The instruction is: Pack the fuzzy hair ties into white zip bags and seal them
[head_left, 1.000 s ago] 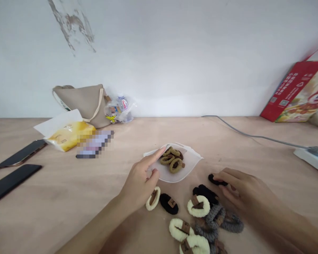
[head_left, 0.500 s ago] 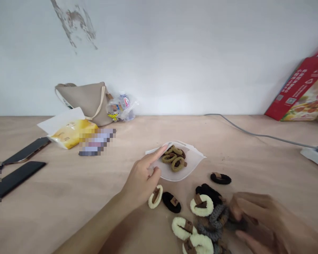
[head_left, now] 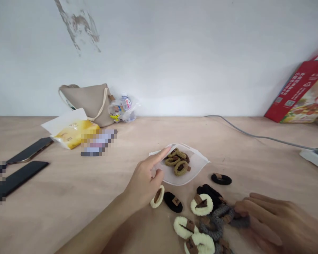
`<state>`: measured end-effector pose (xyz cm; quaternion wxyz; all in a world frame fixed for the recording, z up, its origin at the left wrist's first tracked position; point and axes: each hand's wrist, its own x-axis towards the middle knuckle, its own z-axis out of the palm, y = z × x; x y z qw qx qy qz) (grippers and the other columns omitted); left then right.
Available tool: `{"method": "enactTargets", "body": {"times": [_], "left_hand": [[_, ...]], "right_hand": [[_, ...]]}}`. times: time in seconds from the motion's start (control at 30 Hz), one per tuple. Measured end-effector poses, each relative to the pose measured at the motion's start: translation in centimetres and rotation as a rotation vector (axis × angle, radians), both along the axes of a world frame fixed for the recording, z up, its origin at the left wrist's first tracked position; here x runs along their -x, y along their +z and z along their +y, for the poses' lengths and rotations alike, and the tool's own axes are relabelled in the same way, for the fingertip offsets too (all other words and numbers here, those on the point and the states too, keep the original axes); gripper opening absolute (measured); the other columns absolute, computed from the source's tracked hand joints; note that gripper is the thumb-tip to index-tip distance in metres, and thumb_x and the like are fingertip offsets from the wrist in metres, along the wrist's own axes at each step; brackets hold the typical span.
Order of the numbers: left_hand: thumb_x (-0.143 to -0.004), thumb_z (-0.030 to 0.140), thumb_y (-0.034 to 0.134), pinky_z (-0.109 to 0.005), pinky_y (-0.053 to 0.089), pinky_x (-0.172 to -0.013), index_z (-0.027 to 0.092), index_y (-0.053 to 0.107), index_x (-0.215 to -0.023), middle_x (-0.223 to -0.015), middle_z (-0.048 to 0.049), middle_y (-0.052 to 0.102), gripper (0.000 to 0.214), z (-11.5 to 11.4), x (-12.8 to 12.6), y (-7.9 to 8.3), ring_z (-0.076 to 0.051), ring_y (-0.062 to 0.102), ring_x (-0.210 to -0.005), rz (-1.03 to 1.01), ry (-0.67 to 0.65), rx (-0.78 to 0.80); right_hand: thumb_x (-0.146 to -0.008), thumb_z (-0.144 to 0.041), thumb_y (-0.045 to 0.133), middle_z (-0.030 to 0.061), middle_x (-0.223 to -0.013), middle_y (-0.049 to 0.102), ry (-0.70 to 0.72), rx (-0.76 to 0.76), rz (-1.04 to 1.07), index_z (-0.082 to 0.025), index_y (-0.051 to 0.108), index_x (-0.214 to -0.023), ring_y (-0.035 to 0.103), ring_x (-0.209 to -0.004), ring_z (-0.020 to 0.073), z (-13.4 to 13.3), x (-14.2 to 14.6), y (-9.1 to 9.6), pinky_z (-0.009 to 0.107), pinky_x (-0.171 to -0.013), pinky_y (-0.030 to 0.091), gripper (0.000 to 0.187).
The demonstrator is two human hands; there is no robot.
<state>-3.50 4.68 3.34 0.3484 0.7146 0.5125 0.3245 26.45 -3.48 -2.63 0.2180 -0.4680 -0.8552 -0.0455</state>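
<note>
In mid-frame, left hand [head_left: 145,178], with the forearm slanting up from the bottom edge, wrist straight, knuckles upward. Closed in a pinch on the left rim of a translucent pouch [head_left: 198,164]: index finger stretched straight along the rim's far side, thumb pressed to its near side, remaining fingers curled under. Inside the pouch, a small heap of olive hair ties [head_left: 178,163]. Pouch lying flat on the wooden table [head_left: 69,197], just right of centre.

At lower right, right hand [head_left: 275,222], palm down and low over the table, fingers long, loosely together, pointing left. Spread flat with nothing enclosed; fingertips touching the grey hair ties [head_left: 219,216] at the right side of a loose pile.

In that pile, lower centre: cream hair ties [head_left: 201,206] and a black hair tie [head_left: 173,201] just below the left hand's thumb. Apart from the pile, right of the pouch, a lone black tie [head_left: 221,179].

Farther off: two dark phones [head_left: 18,178] at left, a yellow packet [head_left: 72,134] and beige handbag [head_left: 87,102] upper left, a grey cable [head_left: 254,135] and red box [head_left: 302,93] at right.
</note>
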Motion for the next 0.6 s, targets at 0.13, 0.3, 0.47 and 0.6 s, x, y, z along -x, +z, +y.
{"method": "enactTargets", "body": {"times": [0.13,0.3,0.47,0.6], "left_hand": [[-0.073,0.009,0.040,-0.014,0.034,-0.038,0.032,0.049,-0.131,-0.133,0.0002,0.055,0.063,-0.1,0.1,-0.1,-0.001,0.031,-0.038,0.019,0.014,-0.035],[-0.074,0.010,0.040,-0.015,0.036,-0.040,0.033,0.046,-0.134,-0.131,0.0019,0.057,0.064,-0.1,0.0,-0.2,-0.001,0.033,-0.037,0.042,-0.010,-0.015],[-0.074,0.012,0.041,-0.017,0.045,-0.049,0.028,0.045,-0.135,-0.122,0.0014,0.063,0.064,0.0,0.0,-0.3,-0.005,0.049,-0.045,0.048,-0.008,-0.029],[-0.072,0.012,0.042,-0.017,0.049,-0.059,0.026,0.050,-0.132,-0.119,0.0024,0.064,0.062,0.0,0.1,-0.1,-0.008,0.058,-0.060,0.015,0.014,-0.070]], "right_hand": [[-0.066,-0.011,0.054,-0.0018,-0.073,0.065,0.016,0.109,-0.151,-0.030,0.056,-0.093,0.063,-0.057,0.0163,0.1,-1.1,0.2,0.024,-0.047,0.050,0.033],[-0.076,-0.017,0.053,-0.0006,-0.070,0.062,0.020,-0.042,-0.048,-0.029,0.053,-0.087,0.057,-0.051,0.0143,1.5,0.4,3.9,0.024,-0.045,0.046,0.016],[-0.088,-0.014,0.044,0.0040,-0.102,0.063,0.164,-0.023,0.177,-0.025,0.053,-0.095,0.064,-0.082,0.0146,4.2,6.5,7.4,0.024,-0.067,0.051,0.015],[-0.089,-0.021,0.043,0.0006,-0.080,0.066,0.103,0.053,0.084,-0.026,0.056,-0.090,0.064,-0.068,0.0147,4.2,6.2,6.0,0.024,-0.056,0.051,0.013]]}}
